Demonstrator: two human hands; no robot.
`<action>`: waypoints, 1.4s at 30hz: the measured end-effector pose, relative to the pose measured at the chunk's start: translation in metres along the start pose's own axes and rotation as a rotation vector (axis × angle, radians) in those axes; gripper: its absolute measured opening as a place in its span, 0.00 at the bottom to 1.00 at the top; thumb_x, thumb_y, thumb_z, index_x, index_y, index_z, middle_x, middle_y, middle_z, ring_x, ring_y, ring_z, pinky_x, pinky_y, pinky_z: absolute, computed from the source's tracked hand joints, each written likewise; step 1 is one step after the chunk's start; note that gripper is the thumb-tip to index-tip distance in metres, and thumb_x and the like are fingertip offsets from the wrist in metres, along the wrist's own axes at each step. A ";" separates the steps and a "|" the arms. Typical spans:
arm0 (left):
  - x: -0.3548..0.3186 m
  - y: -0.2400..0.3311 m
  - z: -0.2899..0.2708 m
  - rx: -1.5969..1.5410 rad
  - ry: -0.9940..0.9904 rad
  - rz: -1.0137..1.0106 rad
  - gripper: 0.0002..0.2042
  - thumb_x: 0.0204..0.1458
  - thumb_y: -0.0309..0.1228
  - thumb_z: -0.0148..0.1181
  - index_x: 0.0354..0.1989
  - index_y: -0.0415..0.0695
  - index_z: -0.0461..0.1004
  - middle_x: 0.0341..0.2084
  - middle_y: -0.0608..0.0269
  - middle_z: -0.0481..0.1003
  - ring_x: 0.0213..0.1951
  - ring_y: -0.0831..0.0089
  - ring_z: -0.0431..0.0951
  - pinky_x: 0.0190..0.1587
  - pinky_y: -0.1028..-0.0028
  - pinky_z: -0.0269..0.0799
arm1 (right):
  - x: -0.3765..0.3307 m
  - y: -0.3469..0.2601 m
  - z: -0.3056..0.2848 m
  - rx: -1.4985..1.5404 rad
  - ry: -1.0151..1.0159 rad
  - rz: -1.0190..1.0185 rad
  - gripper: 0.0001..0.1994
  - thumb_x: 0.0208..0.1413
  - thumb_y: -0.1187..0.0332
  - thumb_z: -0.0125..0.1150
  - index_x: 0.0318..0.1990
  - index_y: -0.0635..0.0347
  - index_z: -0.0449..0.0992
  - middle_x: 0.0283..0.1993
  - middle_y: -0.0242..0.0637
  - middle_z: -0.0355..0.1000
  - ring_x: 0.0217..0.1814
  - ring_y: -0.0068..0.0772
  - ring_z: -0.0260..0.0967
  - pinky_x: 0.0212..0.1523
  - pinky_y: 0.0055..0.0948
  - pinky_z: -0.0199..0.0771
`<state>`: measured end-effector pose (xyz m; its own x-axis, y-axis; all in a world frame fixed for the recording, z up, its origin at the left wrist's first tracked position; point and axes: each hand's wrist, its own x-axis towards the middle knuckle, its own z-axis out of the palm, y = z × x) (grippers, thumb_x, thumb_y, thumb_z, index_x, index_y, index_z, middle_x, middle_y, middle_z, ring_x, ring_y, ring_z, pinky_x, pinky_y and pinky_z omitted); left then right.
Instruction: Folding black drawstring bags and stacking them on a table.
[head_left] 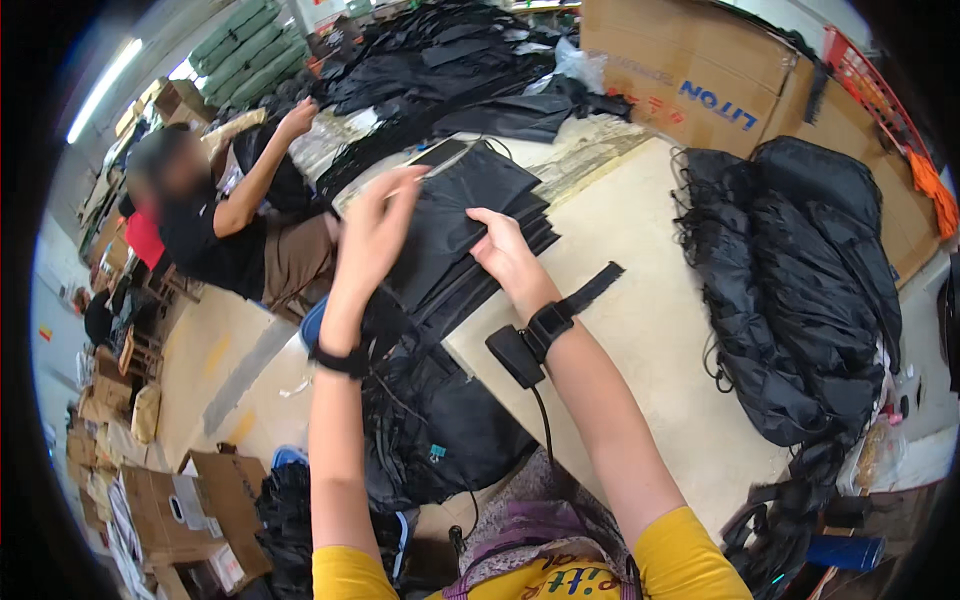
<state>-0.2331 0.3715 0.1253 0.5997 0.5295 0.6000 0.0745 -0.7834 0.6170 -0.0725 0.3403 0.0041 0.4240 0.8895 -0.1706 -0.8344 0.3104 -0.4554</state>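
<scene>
A stack of flat black fabric pieces (440, 250) lies at the table's left edge, its layers fanned out at the right. My left hand (380, 225) is raised over the left part of this stack, slightly blurred, its fingers stretched toward the upper right. At the stack's right edge is my right hand (503, 250), with thumb and forefinger apart against the top piece; its other fingers are partly hidden. I wear a dark band (340, 361) on the left wrist and a strapped black device (515, 355) with a cable on the right.
Gathered black bags (800, 290) are piled on the table's right side. A large cardboard box (690, 70) and heaped black fabric (430, 60) stand beyond. A seated co-worker (220, 215) raises an arm at left. Black fabric (430, 430) hangs below the table's near edge.
</scene>
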 end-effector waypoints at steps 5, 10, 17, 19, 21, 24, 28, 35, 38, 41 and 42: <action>-0.005 -0.105 0.058 0.466 -0.588 -0.143 0.27 0.60 0.51 0.49 0.66 0.55 0.62 0.68 0.50 0.54 0.71 0.55 0.48 0.66 0.38 0.36 | 0.036 0.034 -0.054 -0.158 0.229 -0.052 0.14 0.50 0.79 0.60 0.44 0.72 0.68 0.43 0.46 0.73 0.43 0.44 0.75 0.43 0.43 0.77; -0.027 -0.127 0.075 0.509 -0.618 -0.161 0.32 0.59 0.59 0.44 0.67 0.57 0.61 0.70 0.53 0.51 0.72 0.55 0.44 0.69 0.43 0.31 | 0.029 0.031 -0.058 -0.111 0.156 -0.086 0.15 0.52 0.78 0.59 0.48 0.67 0.67 0.44 0.44 0.72 0.43 0.41 0.74 0.43 0.39 0.77; -0.022 -0.119 0.056 0.452 -0.541 -0.085 0.29 0.60 0.54 0.48 0.66 0.52 0.63 0.67 0.53 0.58 0.70 0.59 0.52 0.69 0.49 0.40 | 0.003 0.025 -0.031 -0.048 0.157 -0.036 0.14 0.55 0.75 0.56 0.48 0.67 0.67 0.46 0.45 0.72 0.44 0.42 0.75 0.44 0.41 0.78; -0.013 -0.125 0.036 0.033 -0.311 -0.058 0.26 0.61 0.48 0.50 0.64 0.47 0.65 0.62 0.54 0.66 0.66 0.63 0.62 0.67 0.60 0.53 | -0.006 0.030 -0.014 -0.071 0.152 -0.064 0.15 0.56 0.73 0.57 0.50 0.66 0.66 0.46 0.44 0.71 0.43 0.41 0.74 0.44 0.42 0.76; 0.001 -0.076 0.015 -0.415 -0.085 -0.256 0.27 0.65 0.47 0.44 0.61 0.36 0.65 0.59 0.49 0.68 0.62 0.64 0.67 0.64 0.67 0.60 | -0.005 0.022 -0.018 -0.145 0.188 -0.098 0.15 0.55 0.74 0.59 0.49 0.66 0.66 0.46 0.44 0.72 0.43 0.41 0.74 0.42 0.43 0.76; 0.017 -0.054 -0.003 -1.076 0.028 -0.362 0.31 0.65 0.52 0.37 0.61 0.35 0.62 0.56 0.49 0.70 0.58 0.61 0.70 0.61 0.66 0.65 | 0.003 0.015 -0.037 -0.257 0.228 -0.129 0.20 0.53 0.71 0.63 0.51 0.65 0.64 0.48 0.44 0.70 0.47 0.39 0.71 0.43 0.43 0.72; 0.005 -0.057 -0.030 -1.188 0.080 -0.398 0.30 0.65 0.52 0.38 0.59 0.34 0.63 0.53 0.48 0.71 0.54 0.61 0.73 0.60 0.65 0.67 | -0.050 0.020 0.007 -0.436 0.388 -0.268 0.28 0.51 0.65 0.68 0.55 0.65 0.61 0.52 0.44 0.63 0.49 0.32 0.64 0.46 0.38 0.67; 0.006 -0.037 -0.015 -1.762 -0.002 -0.361 0.22 0.63 0.47 0.47 0.48 0.37 0.72 0.38 0.56 0.77 0.43 0.66 0.76 0.52 0.62 0.71 | -0.115 0.060 0.003 -0.786 -0.316 -0.432 0.24 0.54 0.62 0.68 0.52 0.61 0.66 0.40 0.32 0.69 0.38 0.19 0.69 0.38 0.21 0.70; 0.008 -0.018 0.004 -1.453 0.033 -0.321 0.23 0.63 0.48 0.47 0.46 0.37 0.73 0.34 0.55 0.78 0.36 0.67 0.78 0.48 0.68 0.73 | -0.137 0.072 0.010 -0.562 -0.507 0.177 0.19 0.61 0.60 0.59 0.53 0.61 0.65 0.42 0.30 0.70 0.40 0.18 0.70 0.39 0.20 0.71; 0.003 -0.009 0.024 -0.257 0.171 -0.037 0.14 0.61 0.40 0.53 0.37 0.40 0.76 0.32 0.60 0.78 0.34 0.67 0.78 0.42 0.68 0.71 | -0.143 0.078 0.011 -0.573 -0.545 0.148 0.16 0.64 0.58 0.55 0.50 0.60 0.67 0.39 0.29 0.71 0.39 0.17 0.71 0.38 0.23 0.74; -0.001 -0.010 0.027 0.121 0.208 0.193 0.09 0.56 0.35 0.58 0.33 0.42 0.77 0.30 0.62 0.77 0.33 0.65 0.77 0.43 0.66 0.69 | -0.144 0.080 0.008 -0.554 -0.500 0.138 0.15 0.65 0.58 0.54 0.49 0.60 0.67 0.39 0.30 0.71 0.38 0.18 0.71 0.37 0.23 0.74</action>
<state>-0.2130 0.3698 0.1047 0.4367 0.4124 0.7995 0.0765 -0.9026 0.4237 -0.2033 0.2395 -0.0002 0.0083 0.9951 0.0982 -0.5139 0.0885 -0.8533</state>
